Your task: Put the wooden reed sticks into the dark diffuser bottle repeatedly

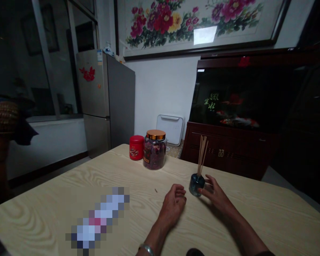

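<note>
A small dark blue glass diffuser bottle (pixel 196 185) stands upright on the pale wooden table (pixel 69 199), with several thin wooden reeds (pixel 202 154) sticking up from its neck. My right hand (pixel 216 195) rests beside it on the right, fingers spread, fingertips touching or almost touching the bottle's side. My left hand (pixel 173 204) lies on the table just left of the bottle, fingers loosely curled, nothing visible in it. A metal watch band (pixel 146 249) shows on my left wrist.
A glass jar with a copper lid (pixel 155 149) and a red tin (pixel 136 147) stand at the table's far edge. A blurred flat object (pixel 98 220) lies at front left. Behind stand a fridge (pixel 106 101), a dark fish tank (pixel 242 96) and its wooden cabinet (pixel 229 153).
</note>
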A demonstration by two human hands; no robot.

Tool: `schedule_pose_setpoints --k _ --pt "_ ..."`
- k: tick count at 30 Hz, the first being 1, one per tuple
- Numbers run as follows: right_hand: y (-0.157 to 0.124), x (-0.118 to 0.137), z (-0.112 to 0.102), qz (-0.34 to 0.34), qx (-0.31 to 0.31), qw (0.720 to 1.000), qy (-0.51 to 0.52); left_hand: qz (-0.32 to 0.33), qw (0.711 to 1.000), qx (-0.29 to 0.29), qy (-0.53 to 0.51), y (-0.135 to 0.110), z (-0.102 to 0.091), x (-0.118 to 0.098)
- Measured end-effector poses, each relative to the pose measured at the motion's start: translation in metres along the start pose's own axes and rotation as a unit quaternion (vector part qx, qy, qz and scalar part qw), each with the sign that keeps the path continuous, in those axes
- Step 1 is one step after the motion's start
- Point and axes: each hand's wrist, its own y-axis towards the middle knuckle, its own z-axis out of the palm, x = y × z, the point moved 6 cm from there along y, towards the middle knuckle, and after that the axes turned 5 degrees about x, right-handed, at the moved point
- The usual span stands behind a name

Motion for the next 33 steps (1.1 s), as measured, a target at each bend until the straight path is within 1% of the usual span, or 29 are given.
schedule_pose_setpoints --k 2,3,5,7,9,12,16,18,20,21,23,24,25,27,30,32,33 --pt "-0.019 -0.011 -0.003 0.054 -0.045 0.995 0.071 -0.003 1.000 0.004 -0.007 -0.001 0.001 0.000" --pt "-0.030 -0.015 -0.002 0.079 -0.056 0.989 0.108 -0.007 1.000 0.007 -0.009 -0.001 0.002 0.000" --pt "-0.053 -0.017 0.004 0.110 -0.062 0.979 0.159 -0.015 1.000 0.020 -0.007 -0.003 0.004 -0.001" --pt "-0.072 -0.012 0.010 0.124 -0.061 0.975 0.172 -0.020 0.999 0.035 0.013 -0.006 0.008 -0.002" --pt "-0.085 -0.005 0.014 0.132 -0.058 0.977 0.160 -0.020 0.998 0.039 0.051 -0.010 0.010 -0.002" --pt "-0.094 0.003 0.016 0.135 -0.040 0.979 0.145 -0.018 0.996 0.031 0.083 -0.016 0.013 -0.004" --pt "-0.102 0.014 0.018 0.120 0.001 0.981 0.155 -0.017 0.997 0.037 0.072 -0.026 0.020 -0.008" --pt "-0.109 0.020 0.019 0.116 0.008 0.980 0.164 -0.029 0.997 0.047 0.057 -0.031 0.024 -0.010" --pt "-0.114 0.030 0.018 0.109 0.014 0.978 0.177 -0.058 0.995 0.074 0.021 -0.036 0.030 -0.014" --pt "-0.116 0.038 0.016 0.103 0.015 0.977 0.185 -0.072 0.993 0.092 0.001 -0.038 0.034 -0.020" --pt "-0.117 0.062 0.004 0.083 0.011 0.976 0.203 -0.089 0.988 0.124 -0.039 -0.039 0.039 -0.042" --pt "-0.116 0.079 -0.004 0.065 0.010 0.974 0.218 -0.084 0.986 0.130 -0.067 -0.038 0.040 -0.060" --pt "-0.114 0.100 -0.013 0.041 0.010 0.971 0.234 -0.070 0.982 0.135 -0.110 -0.036 0.041 -0.082" --pt "-0.109 0.153 -0.033 -0.045 0.041 0.947 0.316 -0.026 0.966 0.157 -0.205 -0.030 0.043 -0.135" --pt "-0.106 0.236 -0.060 -0.165 0.083 0.903 0.387 0.083 0.927 0.200 -0.307 -0.020 0.043 -0.224" --pt "-0.109 0.281 -0.071 -0.239 0.109 0.873 0.410 0.144 0.894 0.245 -0.346 -0.017 0.045 -0.271" --pt "-0.111 0.297 -0.074 -0.268 0.121 0.857 0.423 0.170 0.878 0.260 -0.364 -0.017 0.045 -0.288"
